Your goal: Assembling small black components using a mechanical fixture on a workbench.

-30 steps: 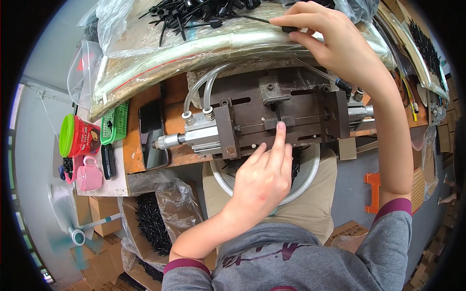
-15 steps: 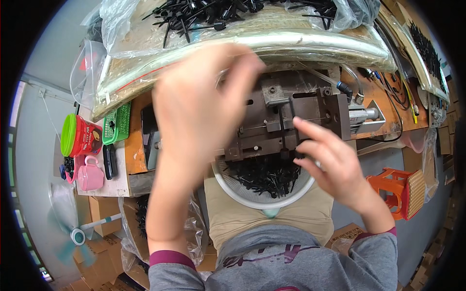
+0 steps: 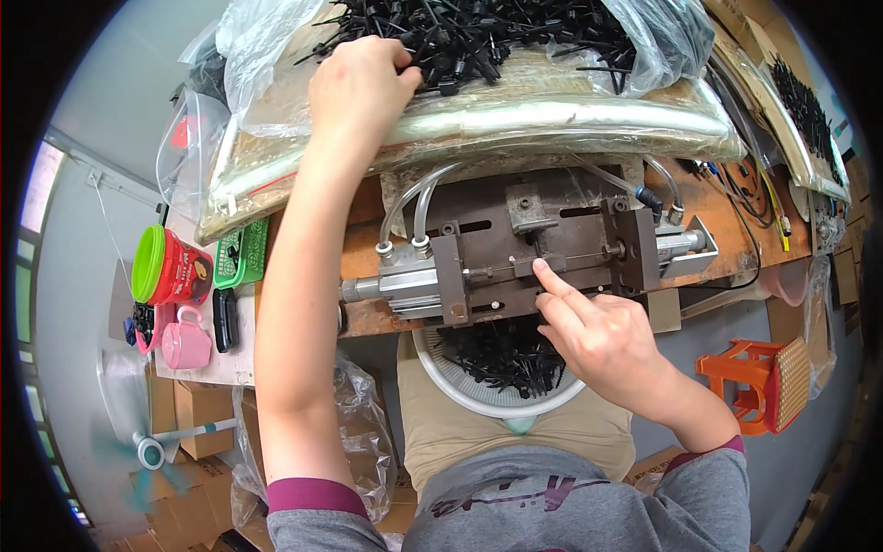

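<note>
My left hand (image 3: 361,87) reaches to the left edge of a heap of black plastic parts (image 3: 469,41), thin-stemmed with chunky heads like cable ties. Its fingers and thumb are bent together at the heap; what they hold is hidden. Over the dark metal clamping fixture (image 3: 451,276), my right hand (image 3: 602,336) has its index finger stretched out, its tip at the small centre block (image 3: 532,267). The other right fingers are loosely bent, with nothing visible in them. Below the fixture, a pale basket (image 3: 451,391) on my lap holds more black parts (image 3: 515,359).
Air cylinders (image 3: 409,290) with clear hoses (image 3: 423,207) flank the fixture. A plastic-wrapped board (image 3: 570,120) bears the heap. At left stand a red tub (image 3: 184,267), a green basket (image 3: 241,262) and a pink cup (image 3: 187,342). An orange stool (image 3: 750,377) is at right.
My left hand has moved from above the fixture up to the heap. The right index fingertip has come down and left to the centre block. A long black part no longer shows across the fixture.
</note>
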`<state>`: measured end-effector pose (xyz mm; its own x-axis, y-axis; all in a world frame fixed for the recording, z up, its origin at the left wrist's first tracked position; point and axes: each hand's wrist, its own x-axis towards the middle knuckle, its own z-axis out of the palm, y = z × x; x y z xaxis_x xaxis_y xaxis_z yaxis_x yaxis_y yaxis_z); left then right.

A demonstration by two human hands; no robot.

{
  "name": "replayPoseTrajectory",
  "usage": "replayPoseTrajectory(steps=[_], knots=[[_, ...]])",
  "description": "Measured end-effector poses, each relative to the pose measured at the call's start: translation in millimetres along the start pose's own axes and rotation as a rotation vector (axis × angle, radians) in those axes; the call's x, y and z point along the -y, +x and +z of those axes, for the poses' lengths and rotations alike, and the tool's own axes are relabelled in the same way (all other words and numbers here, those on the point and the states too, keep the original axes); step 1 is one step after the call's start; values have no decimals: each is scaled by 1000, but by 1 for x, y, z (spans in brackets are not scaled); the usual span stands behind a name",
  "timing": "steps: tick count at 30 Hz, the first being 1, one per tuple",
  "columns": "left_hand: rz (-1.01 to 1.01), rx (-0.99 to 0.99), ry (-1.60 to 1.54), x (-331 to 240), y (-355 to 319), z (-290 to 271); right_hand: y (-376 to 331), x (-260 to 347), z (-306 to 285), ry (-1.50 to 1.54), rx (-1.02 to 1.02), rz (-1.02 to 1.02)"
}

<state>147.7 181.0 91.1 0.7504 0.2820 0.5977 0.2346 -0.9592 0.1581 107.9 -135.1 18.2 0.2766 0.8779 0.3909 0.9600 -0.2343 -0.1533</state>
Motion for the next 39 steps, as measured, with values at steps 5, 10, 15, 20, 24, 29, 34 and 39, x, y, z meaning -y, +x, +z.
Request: replayPoseTrajectory(steps=[5,10,15,20,24,29,34,39], knots=[[135,-112,-84,13,-5,-3,50,-15,-26,456,-21,112],[196,-28,-219,13,8,1,158,-62,-37,176,-615,-11],[160,-47,-257,34,-5,-1,259,-53,-37,-303,-158,322],[12,187,-390,85,-4,1,296,-55,-7,-160,-5,499],[-21,308,-463,31,3,13,290,-88,9,-89,-95,446],[61,137,-526,26,-2,30,269,-98,-11,-64,-71,232],[-12,192,-441,-29,-2,-7,242,-134,-44,-4,36,151],[-13,38,-253,-25,-15,-41,217,-135,-54,99,-94,42]])
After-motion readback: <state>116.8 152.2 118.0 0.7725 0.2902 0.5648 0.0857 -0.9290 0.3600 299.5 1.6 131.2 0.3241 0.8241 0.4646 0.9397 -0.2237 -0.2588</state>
